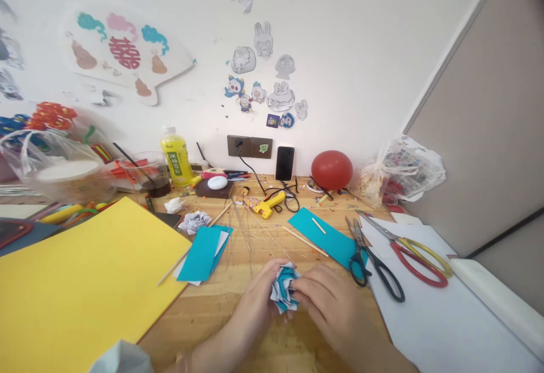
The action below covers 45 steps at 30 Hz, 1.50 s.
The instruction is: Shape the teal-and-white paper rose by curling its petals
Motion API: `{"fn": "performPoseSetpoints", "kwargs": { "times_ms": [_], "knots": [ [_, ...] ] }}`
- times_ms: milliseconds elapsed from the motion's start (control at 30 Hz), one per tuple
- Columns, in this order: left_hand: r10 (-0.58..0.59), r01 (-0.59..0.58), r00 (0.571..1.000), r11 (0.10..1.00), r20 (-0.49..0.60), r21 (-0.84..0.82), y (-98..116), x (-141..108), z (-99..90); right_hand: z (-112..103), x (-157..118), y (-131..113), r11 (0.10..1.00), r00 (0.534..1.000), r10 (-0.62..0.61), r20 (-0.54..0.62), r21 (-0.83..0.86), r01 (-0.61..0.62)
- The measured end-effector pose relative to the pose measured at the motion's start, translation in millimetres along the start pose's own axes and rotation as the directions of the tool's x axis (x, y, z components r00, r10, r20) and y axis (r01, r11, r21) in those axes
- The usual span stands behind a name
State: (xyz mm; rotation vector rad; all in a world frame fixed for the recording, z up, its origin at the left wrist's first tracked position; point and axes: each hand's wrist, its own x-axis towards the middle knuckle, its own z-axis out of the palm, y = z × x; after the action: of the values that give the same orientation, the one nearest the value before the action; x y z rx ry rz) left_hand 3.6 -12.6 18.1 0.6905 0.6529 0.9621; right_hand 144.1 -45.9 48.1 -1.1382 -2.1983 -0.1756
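Two bare hands meet at a blue-and-white paper flower [284, 288]: the left hand [261, 293] grasps it from the side, while the right hand [329, 296] pinches its petals. Beyond the left hand, a drink bottle [175, 157] bears a green label [175, 167] whose upper characters read 冰糖; its smaller print is illegible. Higher on that side, a paper cutout [97, 62] shows a red 囍. Under the hands lies a wooden table [204, 310], scattered with scraps beyond them. Black-handled scissors [385, 274] rest right of the right hand. Ahead stands a white wall [348, 38]; farther right, a grey partition [488, 112].
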Motion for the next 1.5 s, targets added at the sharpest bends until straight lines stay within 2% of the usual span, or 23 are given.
{"fn": "performPoseSetpoints", "kwargs": {
  "times_ms": [167, 367, 600, 767, 900, 1167, 1500],
  "knots": [
    [0.019, -0.019, 1.000, 1.000, 0.017, 0.017, -4.5, 2.2, -7.1, 3.0, 0.9, -4.8, 0.998, 0.998, 0.045, -0.036, -0.051, -0.047],
    [0.025, -0.025, 0.999, 1.000, 0.047, -0.004, -4.6, 2.2, -7.8, 5.4, -0.2, -4.0, 0.991, 0.993, 0.117, -0.008, 0.060, -0.116],
    [0.011, -0.011, 1.000, 1.000, 0.025, 0.018, -3.6, 1.0, -5.2, 11.4, -4.1, 0.9, 0.990, 0.994, 0.108, 0.006, 0.090, -0.108],
    [0.015, -0.016, 1.000, 1.000, 0.024, 0.026, -5.0, 2.4, -6.7, 11.4, -2.3, 1.1, 0.998, 0.998, 0.054, 0.013, 0.020, -0.054],
    [0.005, -0.007, 0.999, 0.999, 0.036, 0.042, -4.7, 2.3, -7.4, 11.1, -0.7, 2.5, 0.997, 1.000, -0.013, -0.028, -0.072, 0.011],
    [-0.014, 0.013, 0.999, 0.999, 0.039, 0.050, -3.6, 0.9, -5.9, 7.2, -0.1, 4.0, 0.983, 0.990, -0.123, -0.069, -0.149, 0.111],
    [-0.018, 0.016, 0.998, 0.999, 0.056, 0.028, -4.5, -0.2, -4.7, 6.8, -1.0, 3.6, 0.956, 0.983, -0.181, -0.024, -0.239, 0.171]
  ]
}}
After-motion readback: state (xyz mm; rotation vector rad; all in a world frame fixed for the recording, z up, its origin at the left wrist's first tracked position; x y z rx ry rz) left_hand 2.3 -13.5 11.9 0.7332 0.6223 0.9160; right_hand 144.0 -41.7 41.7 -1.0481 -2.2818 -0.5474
